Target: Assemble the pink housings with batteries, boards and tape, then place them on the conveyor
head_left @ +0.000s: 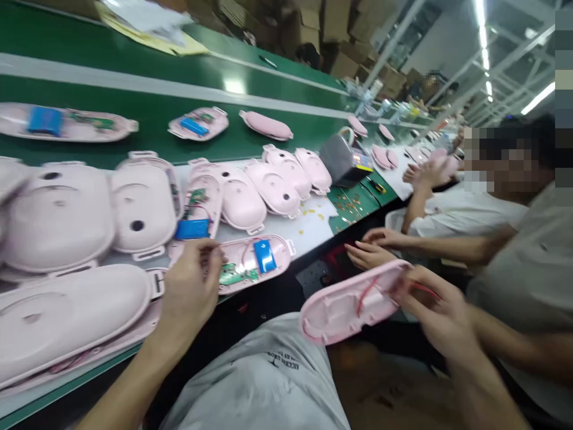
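My right hand [441, 307] grips the cover [333, 307], lower right; the central shell [283, 257] lies uncovered, my left hand's [190, 283] hold unclear.

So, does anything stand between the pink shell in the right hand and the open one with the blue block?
Nothing visible does. Between the held shell, in the right hand, and the open shell shows only the gap past the bench edge. The left hand is at the open shell's far end, outside that gap.

Pale grey garment [268, 382] — dark lettering
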`<control>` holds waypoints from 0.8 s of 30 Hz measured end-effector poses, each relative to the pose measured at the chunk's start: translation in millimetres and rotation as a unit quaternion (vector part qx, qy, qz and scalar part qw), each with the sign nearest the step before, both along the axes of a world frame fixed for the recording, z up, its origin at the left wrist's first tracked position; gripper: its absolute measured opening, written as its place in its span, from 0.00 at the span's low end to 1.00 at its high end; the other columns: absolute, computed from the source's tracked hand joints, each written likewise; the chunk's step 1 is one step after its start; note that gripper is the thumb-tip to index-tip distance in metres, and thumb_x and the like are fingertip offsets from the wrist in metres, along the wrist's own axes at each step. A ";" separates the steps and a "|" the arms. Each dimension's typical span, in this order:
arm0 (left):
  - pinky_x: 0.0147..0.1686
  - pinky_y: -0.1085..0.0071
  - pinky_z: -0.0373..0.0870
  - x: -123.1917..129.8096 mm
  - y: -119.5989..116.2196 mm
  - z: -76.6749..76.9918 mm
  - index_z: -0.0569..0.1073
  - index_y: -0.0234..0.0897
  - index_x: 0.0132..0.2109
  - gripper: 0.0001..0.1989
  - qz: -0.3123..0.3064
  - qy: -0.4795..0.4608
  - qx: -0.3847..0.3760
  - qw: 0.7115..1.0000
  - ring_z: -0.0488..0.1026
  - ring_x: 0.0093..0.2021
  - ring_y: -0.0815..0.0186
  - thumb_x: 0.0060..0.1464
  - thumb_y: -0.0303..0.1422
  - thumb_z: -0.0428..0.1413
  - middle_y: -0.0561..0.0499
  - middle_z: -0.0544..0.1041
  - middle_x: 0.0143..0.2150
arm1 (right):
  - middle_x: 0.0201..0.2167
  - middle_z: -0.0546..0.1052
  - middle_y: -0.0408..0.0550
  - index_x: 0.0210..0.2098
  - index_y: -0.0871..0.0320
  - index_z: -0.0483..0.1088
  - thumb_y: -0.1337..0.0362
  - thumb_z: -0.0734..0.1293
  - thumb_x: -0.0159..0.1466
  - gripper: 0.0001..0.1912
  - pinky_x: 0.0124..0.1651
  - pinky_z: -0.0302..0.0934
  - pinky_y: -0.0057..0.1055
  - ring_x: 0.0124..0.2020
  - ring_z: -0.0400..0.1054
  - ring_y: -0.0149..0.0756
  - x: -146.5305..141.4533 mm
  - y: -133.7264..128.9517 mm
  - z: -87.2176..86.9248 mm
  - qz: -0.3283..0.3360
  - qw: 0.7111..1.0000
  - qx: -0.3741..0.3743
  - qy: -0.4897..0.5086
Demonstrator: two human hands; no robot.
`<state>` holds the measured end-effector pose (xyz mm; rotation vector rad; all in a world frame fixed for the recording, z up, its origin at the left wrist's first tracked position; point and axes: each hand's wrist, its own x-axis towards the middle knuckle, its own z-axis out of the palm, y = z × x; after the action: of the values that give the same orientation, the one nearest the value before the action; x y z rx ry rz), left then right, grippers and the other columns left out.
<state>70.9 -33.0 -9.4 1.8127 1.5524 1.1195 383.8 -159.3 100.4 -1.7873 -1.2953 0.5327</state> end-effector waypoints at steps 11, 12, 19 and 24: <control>0.38 0.69 0.67 -15.1 -31.1 8.9 0.65 0.39 0.41 0.07 -0.073 -0.086 -0.063 0.992 0.72 0.36 0.66 0.65 0.36 0.45 0.51 0.73 0.36 | 0.35 0.74 0.46 0.43 0.55 0.69 0.63 0.68 0.55 0.15 0.37 0.62 0.31 0.34 0.68 0.35 -75.7 174.4 -54.8 0.223 0.959 0.019 0.172; 0.37 0.70 0.67 -15.0 -32.8 8.8 0.65 0.39 0.41 0.08 -0.068 -0.089 -0.069 0.991 0.71 0.35 0.66 0.65 0.36 0.45 0.51 0.72 0.35 | 0.32 0.73 0.44 0.41 0.55 0.68 0.63 0.67 0.56 0.13 0.35 0.62 0.30 0.31 0.67 0.34 -80.2 181.0 -52.1 0.234 0.953 0.017 0.191; 0.35 0.71 0.69 -10.8 -31.5 9.3 0.65 0.38 0.41 0.09 -0.024 -0.132 -0.076 0.988 0.71 0.33 0.67 0.65 0.38 0.45 0.51 0.71 0.34 | 0.31 0.74 0.47 0.45 0.55 0.67 0.71 0.57 0.58 0.17 0.30 0.55 0.29 0.30 0.68 0.37 -118.9 197.0 -18.5 0.505 0.812 0.022 -0.291; 0.38 0.71 0.70 -3.0 -29.1 11.8 0.66 0.37 0.43 0.06 -0.017 -0.062 0.055 0.996 0.70 0.39 0.67 0.65 0.31 0.46 0.46 0.67 0.44 | 0.26 0.72 0.49 0.48 0.61 0.61 0.75 0.54 0.58 0.18 0.26 0.46 0.30 0.25 0.65 0.39 -148.5 180.4 -20.0 0.552 0.664 0.065 -0.499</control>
<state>67.8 -62.1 2.4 1.7959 1.4082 1.2988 235.3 21.1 80.3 -0.8666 -3.1206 -0.0515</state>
